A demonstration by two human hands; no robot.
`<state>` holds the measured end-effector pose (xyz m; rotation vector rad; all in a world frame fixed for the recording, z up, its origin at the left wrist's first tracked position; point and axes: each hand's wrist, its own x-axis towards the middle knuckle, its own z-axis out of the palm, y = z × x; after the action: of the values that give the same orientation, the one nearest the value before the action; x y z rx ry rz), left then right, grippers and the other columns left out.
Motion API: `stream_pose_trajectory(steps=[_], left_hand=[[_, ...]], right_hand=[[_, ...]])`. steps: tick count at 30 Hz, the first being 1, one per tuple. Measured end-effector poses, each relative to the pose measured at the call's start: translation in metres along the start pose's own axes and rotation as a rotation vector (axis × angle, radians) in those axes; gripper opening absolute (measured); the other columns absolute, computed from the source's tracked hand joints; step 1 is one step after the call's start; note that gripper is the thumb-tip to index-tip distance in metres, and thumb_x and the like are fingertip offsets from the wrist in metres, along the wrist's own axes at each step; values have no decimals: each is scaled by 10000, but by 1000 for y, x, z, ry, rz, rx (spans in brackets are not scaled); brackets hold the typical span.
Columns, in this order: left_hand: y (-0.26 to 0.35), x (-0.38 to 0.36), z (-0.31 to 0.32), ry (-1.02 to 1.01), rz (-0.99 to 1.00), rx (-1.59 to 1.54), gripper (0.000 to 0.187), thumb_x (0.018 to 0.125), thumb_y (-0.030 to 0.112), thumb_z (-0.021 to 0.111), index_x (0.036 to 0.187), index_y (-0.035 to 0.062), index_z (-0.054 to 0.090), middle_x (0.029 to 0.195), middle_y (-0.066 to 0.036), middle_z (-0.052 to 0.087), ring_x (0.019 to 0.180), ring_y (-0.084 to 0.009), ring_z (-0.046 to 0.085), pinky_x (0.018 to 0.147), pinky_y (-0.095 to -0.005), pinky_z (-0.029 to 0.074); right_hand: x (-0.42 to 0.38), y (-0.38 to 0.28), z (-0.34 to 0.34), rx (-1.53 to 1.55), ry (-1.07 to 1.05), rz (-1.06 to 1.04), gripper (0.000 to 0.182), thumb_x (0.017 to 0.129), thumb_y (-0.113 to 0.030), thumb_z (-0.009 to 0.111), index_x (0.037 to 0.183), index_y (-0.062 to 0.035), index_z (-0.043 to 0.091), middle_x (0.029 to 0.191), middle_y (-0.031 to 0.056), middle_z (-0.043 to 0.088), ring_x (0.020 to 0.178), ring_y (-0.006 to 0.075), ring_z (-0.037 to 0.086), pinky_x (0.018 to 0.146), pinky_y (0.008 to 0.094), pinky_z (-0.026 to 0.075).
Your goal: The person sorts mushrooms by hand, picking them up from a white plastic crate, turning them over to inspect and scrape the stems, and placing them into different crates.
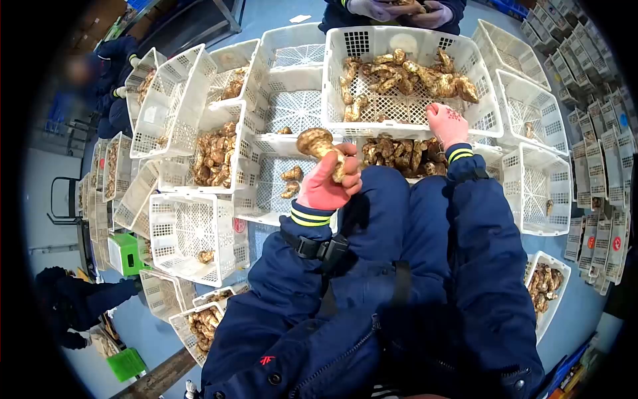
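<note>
My left hand (329, 183), in a pink glove, is closed around the pale stalk of a brown-capped mushroom (315, 142), with the cap pointing up and left. In a closed fist, my right hand (446, 124) rests at the near rim of a large white basket (409, 126); its fingers are curled and I cannot see whether anything is inside them. Several mushrooms (432, 76) lie along the far and left parts of that basket. Below its near wall, another basket by my knees holds a heap of mushrooms (402, 154).
White baskets surround me; one at left holds piled mushrooms (214, 156), another has a single mushroom (206, 256). Two mushrooms (291, 174) lie in the basket beside my left hand. A co-worker's gloved hands (402, 10) are across from me. Stacked baskets (598, 146) stand at right.
</note>
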<state>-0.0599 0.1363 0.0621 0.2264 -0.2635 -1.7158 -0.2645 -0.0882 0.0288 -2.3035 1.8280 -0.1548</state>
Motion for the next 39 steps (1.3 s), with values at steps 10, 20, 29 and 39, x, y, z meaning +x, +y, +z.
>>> stream_pose_trajectory(steps=[10,20,29,39], left_hand=[[9,1,1,487,174,745,469,869,449,514,1070,25,524,733,-27,545,568,-93,515,509,-233,430],[16,-3,11,335,199,498,454,848,316,589,1171,33,442,1046,-106,570,920,-198,578,823,-377,464],[36,2,6,648,413,887,559,715,208,732,1089,-77,431,835,-59,550,707,-108,529,617,-239,436],[41,-4,17,884,801,1759,441,699,185,725,1045,-21,545,889,-123,601,763,-179,592,685,-284,472]], right_hand=[[-1,3,7,7,98,-33,326,850,-381,399,979,-189,627,960,78,637,896,266,604,773,388,457],[-3,-2,1,21,80,-31,322,839,-373,405,937,-177,641,933,72,641,879,265,604,757,381,458],[-2,-1,3,-21,55,-19,322,831,-373,406,994,-211,631,978,58,634,908,252,599,773,362,460],[-1,1,6,-22,96,-50,311,835,-359,409,992,-197,623,998,65,624,917,257,592,781,376,459]])
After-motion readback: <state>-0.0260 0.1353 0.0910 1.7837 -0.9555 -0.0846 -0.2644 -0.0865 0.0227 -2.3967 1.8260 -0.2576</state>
